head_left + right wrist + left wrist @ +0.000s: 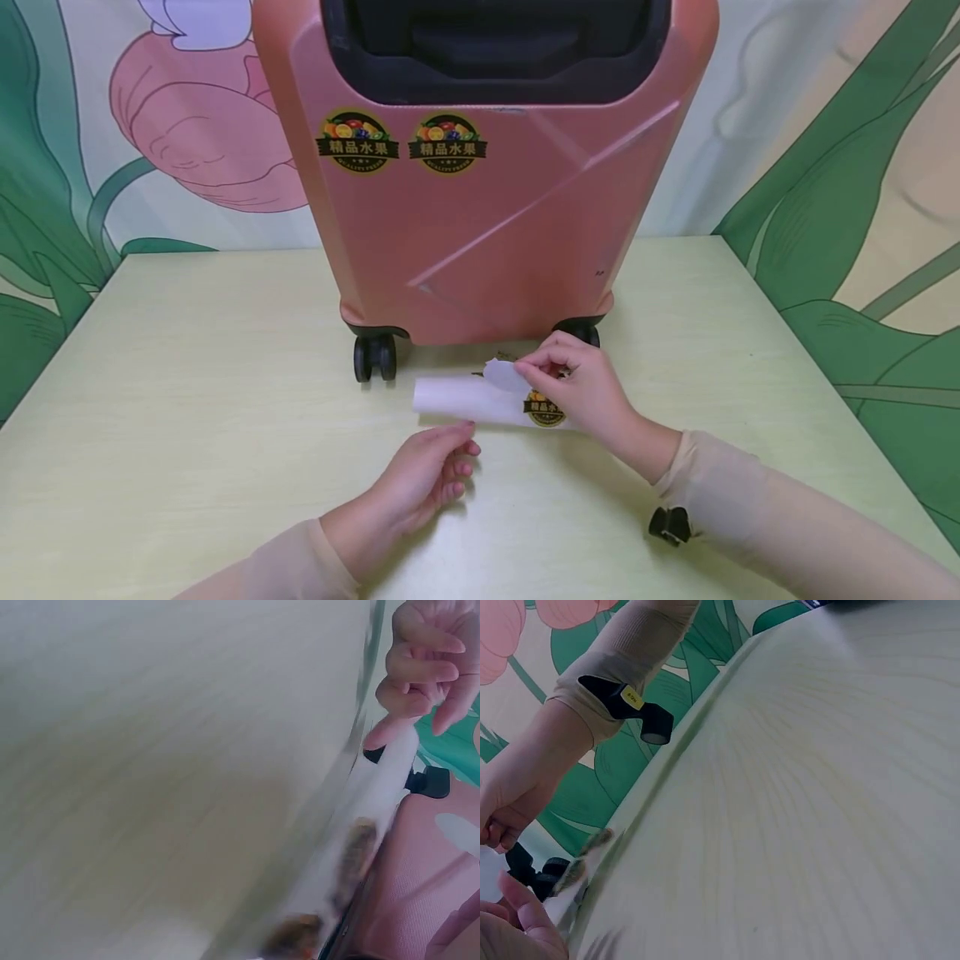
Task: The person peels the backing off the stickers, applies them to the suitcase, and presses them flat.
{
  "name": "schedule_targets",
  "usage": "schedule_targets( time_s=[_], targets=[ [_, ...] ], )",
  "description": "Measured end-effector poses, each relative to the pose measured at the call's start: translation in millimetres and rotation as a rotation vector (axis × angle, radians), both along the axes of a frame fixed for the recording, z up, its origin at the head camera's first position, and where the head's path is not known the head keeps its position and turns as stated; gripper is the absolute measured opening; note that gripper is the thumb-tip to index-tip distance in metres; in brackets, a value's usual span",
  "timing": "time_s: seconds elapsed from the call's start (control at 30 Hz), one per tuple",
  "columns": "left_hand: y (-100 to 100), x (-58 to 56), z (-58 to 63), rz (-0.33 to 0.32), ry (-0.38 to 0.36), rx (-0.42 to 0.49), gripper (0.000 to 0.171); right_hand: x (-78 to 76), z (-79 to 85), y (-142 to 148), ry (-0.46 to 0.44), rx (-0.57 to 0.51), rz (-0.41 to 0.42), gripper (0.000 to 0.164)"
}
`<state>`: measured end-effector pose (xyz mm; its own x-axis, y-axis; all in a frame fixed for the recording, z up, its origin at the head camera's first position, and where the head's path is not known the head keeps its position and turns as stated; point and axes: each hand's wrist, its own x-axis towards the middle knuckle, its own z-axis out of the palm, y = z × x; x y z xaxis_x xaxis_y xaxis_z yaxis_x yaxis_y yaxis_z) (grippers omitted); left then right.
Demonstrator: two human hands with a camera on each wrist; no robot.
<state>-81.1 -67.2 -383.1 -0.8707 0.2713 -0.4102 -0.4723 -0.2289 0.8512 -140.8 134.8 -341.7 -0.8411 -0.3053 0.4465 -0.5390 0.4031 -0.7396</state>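
R hand: R hand (581, 379) is pinching a peeled sticker (504, 376) btwn thumb & fingertips, pale side showing.
Peeled sticker: is hovering over or touching the sheet, can't tell which; is sitting in front of the suitcase's base.
L hand: L hand (420, 479) is resting nr the sheet's near edge, fingers loosely curled, grip relaxed; contact w/ sheet is staying unclear.
Sheet: white sheet (457, 396) is lying on the worktop (187, 400), its near edge curling, w/ a round fruit label (543, 408) showing beside R hand.
Suitcase: pink suitcase (510, 225) is standing upright at the back, one black wheel (375, 358) showing fully, the other (581, 332) hiding partly behind R hand.
Stickers on case: two round fruit stickers (447, 143) are sitting side by side, upper L of the front.
Wall: leafy mural (202, 125) is running behind.
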Motion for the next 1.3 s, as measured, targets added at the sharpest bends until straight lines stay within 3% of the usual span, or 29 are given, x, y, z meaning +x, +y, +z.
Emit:
schedule_targets(
  time_s=[0.13,0.27,0.33,0.47,0.63,0.7,0.77,0.83,0.93,1.07,1.17,1.3],
  targets=[
    [-3.7,2.0,4.0,-0.061,0.005,-0.011,0.039,1.2,-0.8,-1.3,0.019,0.008,0.021,0.003],
    [-6.1,0.0,12.1,-0.047,0.047,-0.039,0.039,2.7,-2.1,-3.3,0.141,0.017,0.074,0.008],
    [-5.9,-3.0,18.3,-0.024,0.07,-0.059,0.038,3.4,-1.6,-4.5,0.284,0.081,0.114,0.011],
    [-4.0,-7.9,29.6,0.039,0.098,-0.05,0.033,3.3,3.8,-6.7,0.66,0.26,0.185,0.002],
    [-2.8,-9.3,36.7,0.104,0.123,-0.027,0.02,3.9,11.2,-10.2,1.065,0.403,0.254,0.015],
    [-2.2,-9.7,37.1,0.119,0.139,-0.041,0.016,5.1,12.1,-10.9,1.175,0.447,0.27,0.016],
    [-1.5,-10.2,37.5,0.129,0.161,-0.07,0.014,6.0,11.8,-11.1,1.227,0.485,0.272,0.018],
    [-1.6,-11.0,37.3,0.146,0.195,-0.104,0.014,6.7,11.6,-10.9,1.203,0.509,0.268,0.019],
    [-3.6,-12.7,36.6,0.175,0.253,-0.152,0.016,6.7,12.0,-8.1,1.042,0.48,0.25,0.021],
    [-8.5,-15.6,35.9,0.19,0.31,-0.195,0.017,5.5,12.5,-0.6,0.725,0.356,0.154,0.013],
    [-10.9,-17.5,36.4,0.181,0.331,-0.203,0.018,6.3,12.5,3.1,0.426,0.26,0.085,0.009],
    [-11.8,-19.2,37.8,0.173,0.349,-0.211,0.016,8.2,13.9,2.9,0.029,0.15,0.061,0.009]
  ],
)
